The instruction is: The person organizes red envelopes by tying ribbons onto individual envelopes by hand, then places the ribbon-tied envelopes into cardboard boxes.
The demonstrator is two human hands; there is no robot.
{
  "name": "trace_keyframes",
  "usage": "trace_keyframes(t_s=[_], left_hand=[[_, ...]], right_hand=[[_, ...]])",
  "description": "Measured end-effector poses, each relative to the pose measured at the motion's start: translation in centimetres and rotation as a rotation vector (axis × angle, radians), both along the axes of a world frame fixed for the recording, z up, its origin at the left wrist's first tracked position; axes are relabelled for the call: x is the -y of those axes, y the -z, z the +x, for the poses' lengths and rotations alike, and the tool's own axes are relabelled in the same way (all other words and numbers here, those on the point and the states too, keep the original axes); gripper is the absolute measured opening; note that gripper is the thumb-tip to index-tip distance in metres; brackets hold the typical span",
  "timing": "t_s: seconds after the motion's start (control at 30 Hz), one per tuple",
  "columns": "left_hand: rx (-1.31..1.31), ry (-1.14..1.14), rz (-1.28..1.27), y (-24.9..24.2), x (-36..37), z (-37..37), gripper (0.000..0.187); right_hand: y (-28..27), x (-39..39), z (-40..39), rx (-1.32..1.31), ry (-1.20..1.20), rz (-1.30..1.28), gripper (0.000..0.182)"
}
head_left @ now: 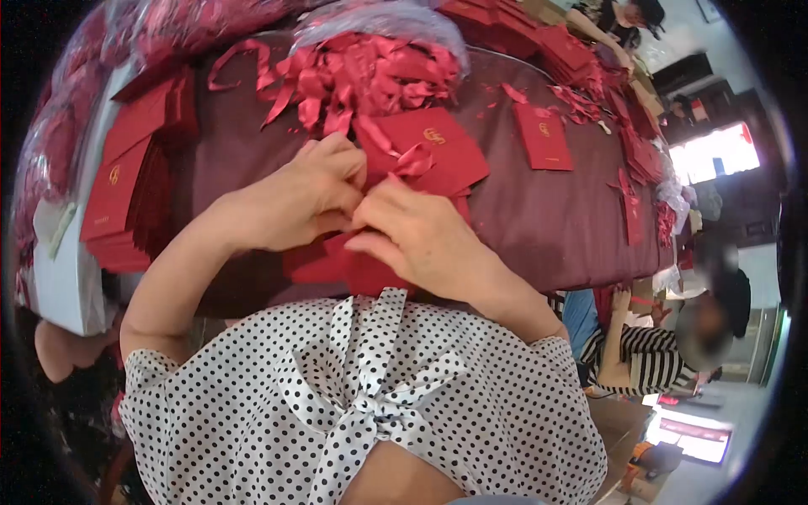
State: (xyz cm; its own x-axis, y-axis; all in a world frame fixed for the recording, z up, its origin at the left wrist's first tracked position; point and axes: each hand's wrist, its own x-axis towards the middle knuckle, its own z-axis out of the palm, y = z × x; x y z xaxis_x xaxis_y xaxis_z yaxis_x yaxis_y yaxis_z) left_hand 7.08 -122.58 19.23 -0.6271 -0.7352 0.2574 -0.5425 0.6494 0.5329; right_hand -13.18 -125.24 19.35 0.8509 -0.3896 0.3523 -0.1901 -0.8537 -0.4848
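Both my hands meet over red cards at the near edge of the table. My left hand (295,198) has its fingers curled together, and what they pinch is hidden. Close against it, my right hand (425,240) is also closed, thumb and fingers pressed together over something too small to make out. A red card (362,263) lies partly beneath the hands. Just beyond them rests a larger red card (442,151) with a gold emblem, and a red ribbon bow (411,160) lies over its left part.
A pile of red ribbons (379,76) in clear plastic stands at the far side. Stacked red cards (122,189) are at the left, beside a white box (63,278). Another red card (544,139) lies right. A person in a striped top (652,358) is at the right.
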Motion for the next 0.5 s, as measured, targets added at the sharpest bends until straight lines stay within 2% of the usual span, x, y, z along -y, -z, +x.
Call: trace_keyframes(t_s=[0.07,0.1,0.13,0.17,0.2,0.27,0.3,0.33,0.37,0.4,0.43,0.47,0.5], left_hand=[[0.037,0.051,-0.285,-1.2,0.3,-0.2,0.008],[0.061,0.023,-0.350,-2.0,1.0,0.7,0.008],[0.117,-0.177,-0.469,-1.6,2.1,2.6,0.008],[-0.008,-0.339,-0.517,-2.8,2.0,3.1,0.006],[0.003,-0.401,-0.411,-2.5,2.4,5.0,0.007],[-0.122,-0.437,-0.243,-0.4,2.0,4.4,0.009],[-0.479,-0.429,0.096,1.1,1.4,3.7,0.022],[-0.478,-0.433,0.101,1.0,1.2,2.7,0.022],[-0.606,-0.479,0.105,0.8,1.0,1.5,0.028],[-0.732,-0.534,0.109,0.8,0.5,1.1,0.033],[-0.691,-0.570,0.117,1.7,0.7,1.5,0.036],[-0.666,-0.582,0.204,2.0,0.4,1.3,0.033],[-0.643,-0.591,0.287,2.1,0.3,1.2,0.031]], right_hand=[[-0.9,-0.5,-0.5,-0.036,0.024,-0.020,0.023],[-1.5,-0.6,-1.1,-0.163,0.009,-0.052,0.025],[-2.2,-1.1,-1.6,-0.116,0.016,-0.069,0.025],[-2.6,-1.4,-2.0,-0.070,0.017,-0.085,0.026],[-2.3,-1.1,-2.0,0.029,0.069,-0.140,0.025],[-3.0,0.3,-2.6,0.056,0.076,-0.142,0.024],[-3.6,1.1,-3.0,0.136,0.078,-0.130,0.023],[-4.5,2.1,-3.7,0.200,0.177,-0.243,0.023],[-5.9,3.1,-4.6,0.264,0.268,-0.352,0.024],[-8.1,4.3,-6.0,0.214,0.434,-0.318,0.024],[-9.0,5.9,-6.9,0.274,0.644,-0.282,0.026],[-9.7,8.9,-8.6,0.329,0.649,-0.427,0.026],[-10.3,11.9,-10.2,0.229,0.744,-0.542,0.027]])
